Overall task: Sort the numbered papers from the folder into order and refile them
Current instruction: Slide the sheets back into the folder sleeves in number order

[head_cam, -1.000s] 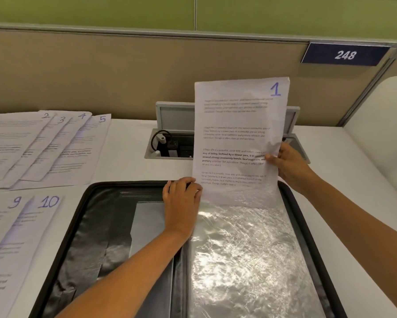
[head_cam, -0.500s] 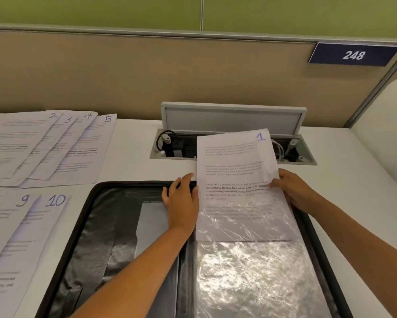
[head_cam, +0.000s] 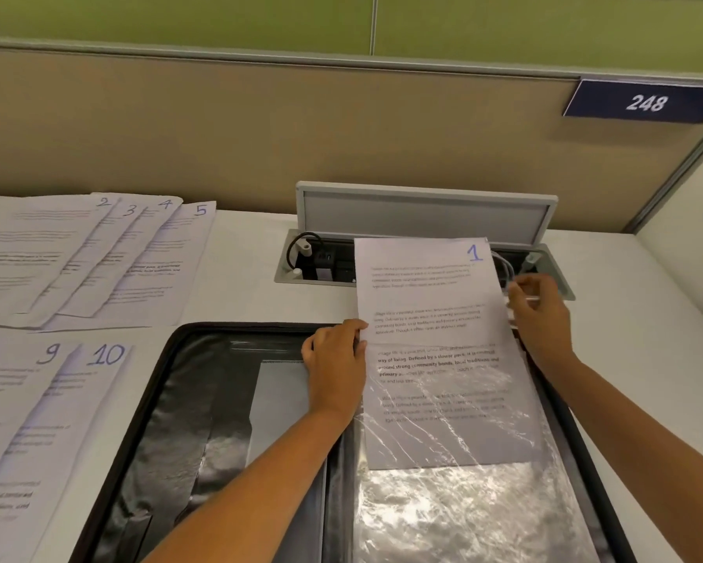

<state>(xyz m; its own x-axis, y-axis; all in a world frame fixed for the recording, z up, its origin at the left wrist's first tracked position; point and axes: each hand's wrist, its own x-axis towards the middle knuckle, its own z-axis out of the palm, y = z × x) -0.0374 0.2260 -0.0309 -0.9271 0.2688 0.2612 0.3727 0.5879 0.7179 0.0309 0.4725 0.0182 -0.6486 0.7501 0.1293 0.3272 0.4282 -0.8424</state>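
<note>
The sheet numbered 1 (head_cam: 431, 302) lies with its lower half inside a clear plastic sleeve (head_cam: 463, 518) on the right side of the open black folder (head_cam: 166, 420). Its upper half sticks out over the folder's far edge. My left hand (head_cam: 333, 363) grips the sleeve's top left corner beside the sheet, fingers curled. My right hand (head_cam: 538, 314) pinches the sheet's right edge. Sheets 2 to 5 (head_cam: 97, 258) lie fanned at the far left, and sheets 9 and 10 (head_cam: 57, 400) nearer on the left.
An open cable box (head_cam: 423, 253) with its lid up sits in the white desk just beyond the folder, partly under sheet 1. A beige partition with a plate reading 248 (head_cam: 642, 101) closes the back. The desk's right edge curves away.
Sheet 1 has come down from upright to lying flat and slid deeper into the sleeve. My right hand has moved up along its right edge. My left hand stayed at the sleeve's corner.
</note>
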